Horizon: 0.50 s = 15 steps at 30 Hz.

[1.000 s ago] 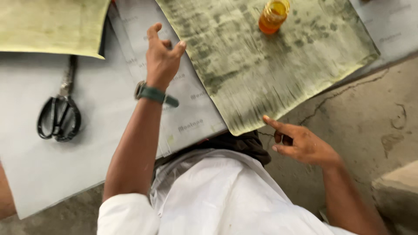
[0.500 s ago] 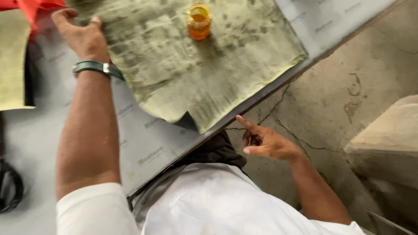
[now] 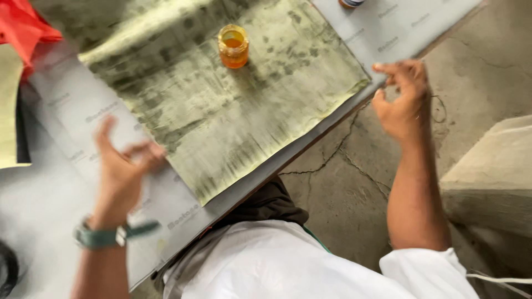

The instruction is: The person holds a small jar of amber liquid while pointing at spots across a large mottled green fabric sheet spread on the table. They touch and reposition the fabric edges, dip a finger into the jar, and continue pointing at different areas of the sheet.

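Observation:
My left hand (image 3: 123, 171) hovers blurred over the grey board (image 3: 66, 111), fingers spread, just left of the near edge of a large greenish, dark-smudged sheet (image 3: 233, 105). A teal wristwatch (image 3: 102, 235) is on that wrist. My right hand (image 3: 402, 99) is raised beside the sheet's right corner, over the board's edge, fingers loosely curled and apart, holding nothing. A small jar of orange liquid (image 3: 233, 46) stands on the sheet, far from both hands.
Red cloth (image 3: 25, 27) lies at the top left. A yellowish sheet (image 3: 10, 105) sits at the left edge. Black scissor handles (image 3: 8, 271) show at the bottom left. Cracked concrete floor (image 3: 354, 177) and a stone block (image 3: 493, 177) lie to the right.
My left hand has drawn back from the sheet's far left corner toward me. My right hand has risen from the floor side to the sheet's right corner. The view has shifted.

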### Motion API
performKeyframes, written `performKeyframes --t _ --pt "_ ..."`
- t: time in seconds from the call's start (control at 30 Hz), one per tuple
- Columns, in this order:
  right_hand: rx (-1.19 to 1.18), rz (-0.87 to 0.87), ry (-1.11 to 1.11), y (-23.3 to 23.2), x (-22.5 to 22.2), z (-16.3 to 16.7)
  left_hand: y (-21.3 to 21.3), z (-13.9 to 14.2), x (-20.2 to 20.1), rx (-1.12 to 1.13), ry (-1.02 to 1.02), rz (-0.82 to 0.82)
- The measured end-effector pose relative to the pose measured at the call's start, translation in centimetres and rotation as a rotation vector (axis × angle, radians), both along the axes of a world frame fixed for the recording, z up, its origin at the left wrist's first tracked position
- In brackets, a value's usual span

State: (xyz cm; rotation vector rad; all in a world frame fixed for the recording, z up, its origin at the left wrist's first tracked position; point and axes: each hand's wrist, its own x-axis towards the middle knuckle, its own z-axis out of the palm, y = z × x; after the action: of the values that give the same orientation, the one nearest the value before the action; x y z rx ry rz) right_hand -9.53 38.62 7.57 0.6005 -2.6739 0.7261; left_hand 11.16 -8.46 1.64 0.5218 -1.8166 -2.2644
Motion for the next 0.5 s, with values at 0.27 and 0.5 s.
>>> performKeyframes --t 0.27,0.5 --pt "0.244 -0.055 -0.087 0.6 -3.4 -0.5 9.8 2.6 7.6 -0.259 -0.35 0.037" --pt "0.17 -0.078 -0.201 3.2 -4.9 -5.8 9.9 4.0 6.9 -0.453 -0.467 -0.029"
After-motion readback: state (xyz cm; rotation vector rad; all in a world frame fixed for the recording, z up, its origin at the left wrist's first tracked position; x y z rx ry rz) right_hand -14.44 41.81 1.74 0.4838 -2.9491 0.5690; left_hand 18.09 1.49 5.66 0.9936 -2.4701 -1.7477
